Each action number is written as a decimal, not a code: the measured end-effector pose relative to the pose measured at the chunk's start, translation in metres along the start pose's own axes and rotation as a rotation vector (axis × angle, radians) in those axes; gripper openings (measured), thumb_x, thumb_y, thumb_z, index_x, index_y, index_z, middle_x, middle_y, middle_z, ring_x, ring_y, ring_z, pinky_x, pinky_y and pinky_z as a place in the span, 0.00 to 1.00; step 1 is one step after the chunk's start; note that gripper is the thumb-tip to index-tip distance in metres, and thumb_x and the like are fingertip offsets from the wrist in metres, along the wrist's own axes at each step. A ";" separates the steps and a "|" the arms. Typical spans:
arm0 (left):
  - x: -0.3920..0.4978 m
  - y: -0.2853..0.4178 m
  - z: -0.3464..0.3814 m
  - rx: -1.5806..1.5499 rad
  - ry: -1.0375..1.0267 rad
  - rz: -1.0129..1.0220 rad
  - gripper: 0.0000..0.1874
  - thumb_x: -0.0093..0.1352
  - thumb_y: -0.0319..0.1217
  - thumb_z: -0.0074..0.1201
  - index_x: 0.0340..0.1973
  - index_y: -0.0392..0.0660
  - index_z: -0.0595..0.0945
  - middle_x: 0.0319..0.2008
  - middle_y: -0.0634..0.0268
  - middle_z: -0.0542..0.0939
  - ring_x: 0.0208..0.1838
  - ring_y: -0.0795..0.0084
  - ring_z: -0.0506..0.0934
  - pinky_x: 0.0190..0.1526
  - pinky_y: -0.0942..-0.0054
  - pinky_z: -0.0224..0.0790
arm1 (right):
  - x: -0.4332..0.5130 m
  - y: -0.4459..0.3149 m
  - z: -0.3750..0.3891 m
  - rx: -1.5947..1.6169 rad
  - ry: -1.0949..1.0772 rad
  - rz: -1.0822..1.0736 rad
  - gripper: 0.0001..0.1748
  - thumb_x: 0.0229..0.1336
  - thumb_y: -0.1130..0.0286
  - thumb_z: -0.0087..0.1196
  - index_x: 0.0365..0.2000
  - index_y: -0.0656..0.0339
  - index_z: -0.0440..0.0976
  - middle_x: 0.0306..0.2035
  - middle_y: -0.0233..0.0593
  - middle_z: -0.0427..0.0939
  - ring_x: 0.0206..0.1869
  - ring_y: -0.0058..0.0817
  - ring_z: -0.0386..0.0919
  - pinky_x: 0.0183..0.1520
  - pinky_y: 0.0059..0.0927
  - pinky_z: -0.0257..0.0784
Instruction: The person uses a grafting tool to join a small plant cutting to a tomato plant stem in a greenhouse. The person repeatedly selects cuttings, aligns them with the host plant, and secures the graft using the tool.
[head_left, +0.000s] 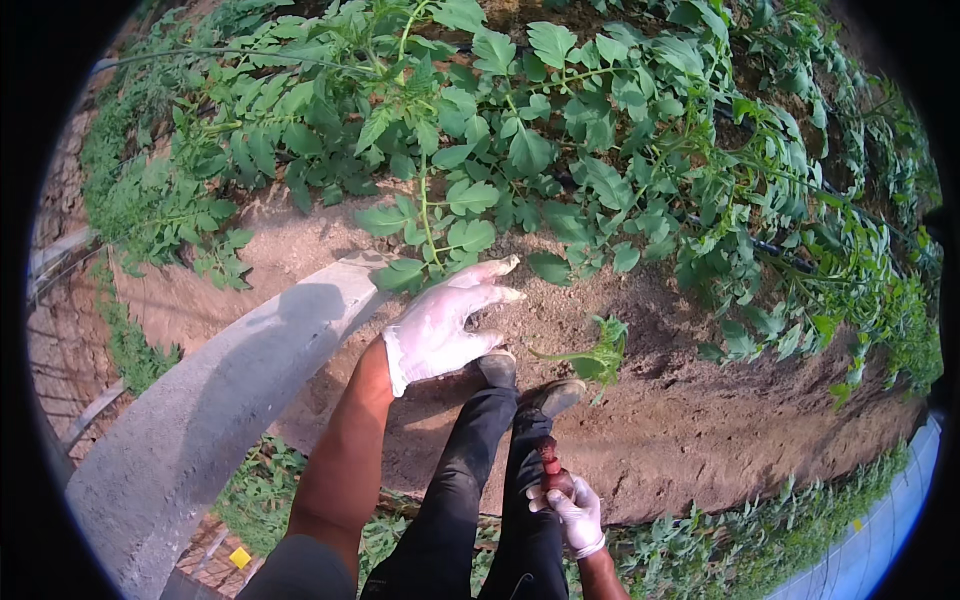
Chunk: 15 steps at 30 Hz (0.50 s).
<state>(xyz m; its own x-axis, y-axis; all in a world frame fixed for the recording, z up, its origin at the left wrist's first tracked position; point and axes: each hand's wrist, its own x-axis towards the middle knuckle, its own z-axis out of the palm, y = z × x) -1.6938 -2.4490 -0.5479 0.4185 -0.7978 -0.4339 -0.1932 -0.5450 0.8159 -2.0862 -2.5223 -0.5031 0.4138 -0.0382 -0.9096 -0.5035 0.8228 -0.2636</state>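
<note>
My left hand (446, 322), in a thin white glove with stained fingertips, reaches over the soil with fingers and thumb apart, holding nothing. A leafy tomato stem (427, 214) is close beyond its knuckles. To the right of it, a tomato shoot (600, 354) with curled leaves shows above the bare soil, near my shoes; whether it is falling or lying there I cannot tell. My right hand (571, 510), also gloved, is low in the picture by my right leg, closed around a small red-topped bottle or tool (551, 461).
Tomato plants (585, 150) fill the far side in a dense row. A thick concrete post (232, 397) slants up at the left. A wire (247, 52) crosses the upper left foliage. More plants (697, 551) grow behind my legs. A yellow card (240, 557) is at lower left.
</note>
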 end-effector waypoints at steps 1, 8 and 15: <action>0.010 0.013 -0.021 -0.008 0.139 -0.043 0.19 0.67 0.24 0.64 0.55 0.43 0.85 0.71 0.57 0.73 0.72 0.58 0.72 0.72 0.62 0.63 | 0.000 -0.003 0.001 -0.002 -0.002 -0.015 0.13 0.71 0.76 0.56 0.52 0.71 0.72 0.45 0.49 0.86 0.39 0.30 0.85 0.50 0.32 0.79; 0.079 -0.023 -0.115 -1.084 0.866 0.021 0.17 0.80 0.43 0.47 0.42 0.42 0.80 0.40 0.63 0.84 0.32 0.68 0.79 0.33 0.69 0.67 | 0.001 0.002 -0.001 -0.058 0.007 0.023 0.16 0.71 0.76 0.56 0.54 0.72 0.71 0.45 0.48 0.86 0.39 0.29 0.85 0.51 0.31 0.79; 0.104 -0.005 -0.139 -1.288 0.587 0.047 0.21 0.80 0.46 0.46 0.38 0.40 0.81 0.35 0.62 0.81 0.23 0.67 0.69 0.28 0.68 0.57 | 0.008 -0.011 0.011 -0.021 -0.054 0.003 0.15 0.71 0.75 0.56 0.53 0.71 0.73 0.46 0.47 0.85 0.41 0.27 0.84 0.53 0.32 0.79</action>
<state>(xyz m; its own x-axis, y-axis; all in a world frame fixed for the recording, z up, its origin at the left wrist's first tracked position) -1.5261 -2.4936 -0.5446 0.7985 -0.4132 -0.4378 0.5823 0.3461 0.7356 -2.0690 -2.5251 -0.5035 0.4527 -0.0044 -0.8917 -0.5204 0.8107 -0.2682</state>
